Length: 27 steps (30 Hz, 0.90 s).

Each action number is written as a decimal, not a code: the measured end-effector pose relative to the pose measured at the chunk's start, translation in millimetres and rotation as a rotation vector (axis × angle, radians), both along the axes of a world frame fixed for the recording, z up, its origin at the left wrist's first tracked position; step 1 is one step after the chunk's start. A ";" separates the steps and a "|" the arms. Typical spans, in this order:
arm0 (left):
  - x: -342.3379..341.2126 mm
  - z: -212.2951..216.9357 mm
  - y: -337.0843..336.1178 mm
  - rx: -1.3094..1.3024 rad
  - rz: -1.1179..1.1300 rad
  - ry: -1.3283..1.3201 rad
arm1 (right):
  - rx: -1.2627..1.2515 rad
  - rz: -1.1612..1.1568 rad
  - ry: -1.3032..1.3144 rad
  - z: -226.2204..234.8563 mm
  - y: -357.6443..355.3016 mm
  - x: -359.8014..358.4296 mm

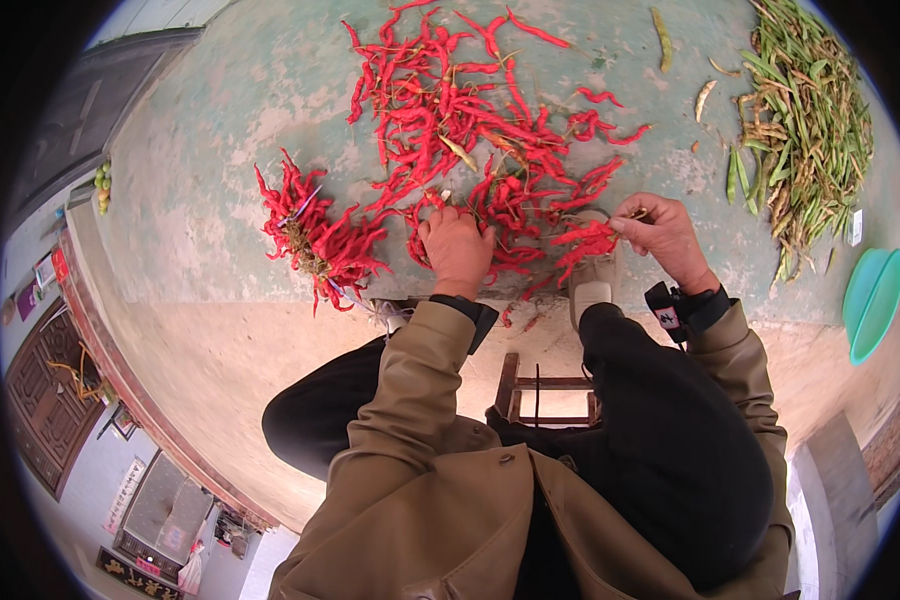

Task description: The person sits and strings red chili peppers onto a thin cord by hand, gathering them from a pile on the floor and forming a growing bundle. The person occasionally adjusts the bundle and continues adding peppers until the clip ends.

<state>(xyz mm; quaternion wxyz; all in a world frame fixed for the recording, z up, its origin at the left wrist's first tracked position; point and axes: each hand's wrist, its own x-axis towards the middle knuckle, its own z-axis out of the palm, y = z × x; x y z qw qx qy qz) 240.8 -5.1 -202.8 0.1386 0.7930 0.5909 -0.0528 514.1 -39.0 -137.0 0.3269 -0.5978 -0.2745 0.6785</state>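
The floor (220,130) in here is worn, patchy green, turning tan beneath a brown stool (555,383). Over on the left, a carved door (50,405) stands in a pale wall (92,468). The light's soft and even.

Over toward the right edge of the worn green floor (250,110), a long heap of green and browning bean pods (808,130) lies spread, with a small white card (856,228) beside it. Near the close right corner is a turquoise basin (874,305). One yellow-green pod (662,40) lies apart toward the far edge; a paler pod (705,101) rests nearer the heap. Round green fruit (103,188) cluster by the left edge. A wooden stool (555,383) stands off the near edge, and beyond the left side I see a carved brown door (55,400).
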 end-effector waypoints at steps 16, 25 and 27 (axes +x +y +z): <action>-14.5 3.8 -2.5 0.058 0.123 -0.119 | 0.005 0.062 -0.042 1.4 3.0 -7.0; 47.3 60.3 -6.5 -0.106 0.198 -0.740 | -0.010 0.112 0.091 6.4 6.8 -34.7; 53.0 67.0 -6.4 -0.033 0.067 -0.709 | -0.053 0.112 0.057 4.3 6.1 -35.6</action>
